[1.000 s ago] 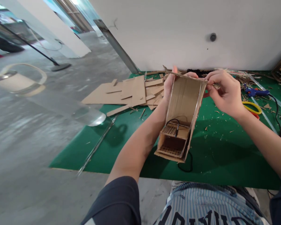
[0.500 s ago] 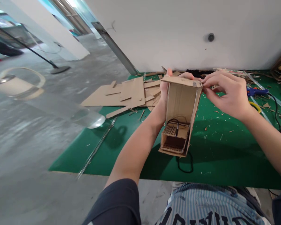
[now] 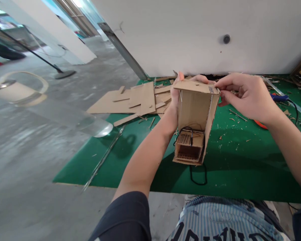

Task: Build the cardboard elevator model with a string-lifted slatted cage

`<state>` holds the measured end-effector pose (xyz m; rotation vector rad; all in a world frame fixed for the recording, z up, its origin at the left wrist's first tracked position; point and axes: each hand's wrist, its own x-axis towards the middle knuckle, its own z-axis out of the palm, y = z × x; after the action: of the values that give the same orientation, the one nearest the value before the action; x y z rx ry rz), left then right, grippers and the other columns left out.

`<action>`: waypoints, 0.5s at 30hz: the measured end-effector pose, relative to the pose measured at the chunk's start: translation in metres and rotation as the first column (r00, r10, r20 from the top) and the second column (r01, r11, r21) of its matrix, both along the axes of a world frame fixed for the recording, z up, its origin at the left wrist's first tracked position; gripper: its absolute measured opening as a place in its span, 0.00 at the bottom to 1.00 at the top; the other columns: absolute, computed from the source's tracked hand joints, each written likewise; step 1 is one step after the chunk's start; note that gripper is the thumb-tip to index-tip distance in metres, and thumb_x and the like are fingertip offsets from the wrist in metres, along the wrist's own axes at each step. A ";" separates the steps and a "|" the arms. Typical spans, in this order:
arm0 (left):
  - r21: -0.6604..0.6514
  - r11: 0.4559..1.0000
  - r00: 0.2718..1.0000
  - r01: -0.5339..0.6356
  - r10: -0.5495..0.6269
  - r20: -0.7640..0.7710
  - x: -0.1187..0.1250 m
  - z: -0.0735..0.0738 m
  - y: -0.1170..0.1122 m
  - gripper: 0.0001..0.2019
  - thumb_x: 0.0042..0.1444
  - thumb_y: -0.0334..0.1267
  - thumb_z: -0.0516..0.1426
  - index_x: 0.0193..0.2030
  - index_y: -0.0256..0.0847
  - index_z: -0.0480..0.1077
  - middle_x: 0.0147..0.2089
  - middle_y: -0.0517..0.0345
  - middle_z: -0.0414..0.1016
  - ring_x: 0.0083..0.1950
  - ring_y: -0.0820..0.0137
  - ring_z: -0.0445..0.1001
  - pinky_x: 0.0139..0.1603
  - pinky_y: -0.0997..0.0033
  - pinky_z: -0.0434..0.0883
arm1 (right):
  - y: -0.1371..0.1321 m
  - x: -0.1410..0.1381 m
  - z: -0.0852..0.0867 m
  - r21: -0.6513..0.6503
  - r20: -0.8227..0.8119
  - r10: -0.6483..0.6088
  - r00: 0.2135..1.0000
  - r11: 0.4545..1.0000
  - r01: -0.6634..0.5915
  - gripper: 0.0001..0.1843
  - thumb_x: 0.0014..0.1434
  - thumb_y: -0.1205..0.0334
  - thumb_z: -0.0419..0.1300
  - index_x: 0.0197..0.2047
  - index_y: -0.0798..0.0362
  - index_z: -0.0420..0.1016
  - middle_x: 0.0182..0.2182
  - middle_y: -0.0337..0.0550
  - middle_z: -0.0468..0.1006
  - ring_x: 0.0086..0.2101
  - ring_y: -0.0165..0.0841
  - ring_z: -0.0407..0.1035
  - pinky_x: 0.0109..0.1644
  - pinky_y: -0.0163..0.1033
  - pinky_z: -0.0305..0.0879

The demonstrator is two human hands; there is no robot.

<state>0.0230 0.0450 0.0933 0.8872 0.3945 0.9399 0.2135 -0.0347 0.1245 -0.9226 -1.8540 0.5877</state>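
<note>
A tall open-fronted cardboard box (image 3: 193, 112) is held up over the green table, its open side facing me. In its lower part is a smaller cardboard compartment (image 3: 189, 152) with ribbed strips and a black cord (image 3: 191, 138) on top. My left hand (image 3: 175, 95) is closed around the box's left side and back; some of its fingers are hidden behind the top panel. My right hand (image 3: 245, 95) pinches the upper right corner of the box between thumb and fingers. Below the box, a black loop of cord (image 3: 198, 183) lies on the table.
The green table (image 3: 240, 174) bears cardboard sheets (image 3: 140, 98) at the back left and scattered scraps. A clear plastic strip (image 3: 104, 159) crosses its left side. Partly hidden by my right arm are a blue corded tool (image 3: 279, 97) and an orange loop (image 3: 260, 124). A white wall (image 3: 190, 40) stands behind.
The box has tilted a little, so more of its top panel shows, and its lower end has shifted slightly right and up. My right hand has moved slightly right, still at the corner.
</note>
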 end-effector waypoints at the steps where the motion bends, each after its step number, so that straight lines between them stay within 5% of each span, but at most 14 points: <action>1: -0.011 1.000 1.000 -0.004 0.004 0.004 0.000 0.000 0.001 0.39 0.64 0.70 0.31 0.37 0.46 0.73 0.40 0.47 0.82 0.62 0.48 0.74 0.58 0.50 0.76 | 0.000 0.001 0.000 -0.003 0.000 -0.001 1.000 1.000 0.001 0.09 0.65 0.63 0.62 0.45 0.44 0.83 0.42 0.38 0.83 0.40 0.33 0.78 0.44 0.40 0.82; 6: -0.088 0.994 0.998 -0.064 0.063 -0.014 0.003 0.007 -0.002 0.40 0.65 0.68 0.29 0.37 0.43 0.72 0.37 0.45 0.80 0.56 0.50 0.77 0.55 0.50 0.77 | -0.001 -0.001 0.002 -0.003 -0.044 -0.031 0.999 1.000 0.031 0.10 0.63 0.67 0.62 0.43 0.46 0.84 0.41 0.38 0.84 0.39 0.33 0.79 0.49 0.43 0.81; 10: 0.078 0.997 1.000 -0.018 0.017 0.009 0.005 0.016 -0.005 0.48 0.63 0.66 0.20 0.33 0.38 0.72 0.35 0.45 0.79 0.44 0.56 0.81 0.44 0.55 0.80 | 0.000 -0.001 0.009 -0.102 -0.141 0.018 0.990 0.994 -0.033 0.07 0.60 0.70 0.65 0.39 0.48 0.82 0.35 0.38 0.83 0.37 0.33 0.80 0.46 0.42 0.83; 15: 0.190 0.977 0.989 0.092 -0.112 0.095 0.010 0.024 -0.011 0.43 0.70 0.61 0.29 0.35 0.34 0.76 0.41 0.47 0.82 0.39 0.62 0.82 0.39 0.61 0.81 | 0.010 0.011 0.013 -0.201 -0.252 -0.001 0.968 0.978 -0.051 0.04 0.57 0.67 0.70 0.36 0.50 0.80 0.31 0.39 0.81 0.33 0.32 0.78 0.44 0.44 0.83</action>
<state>0.0329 0.0342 0.1171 1.0132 0.1710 0.9340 0.2249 -0.0245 0.1375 -0.9131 -1.6004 0.8841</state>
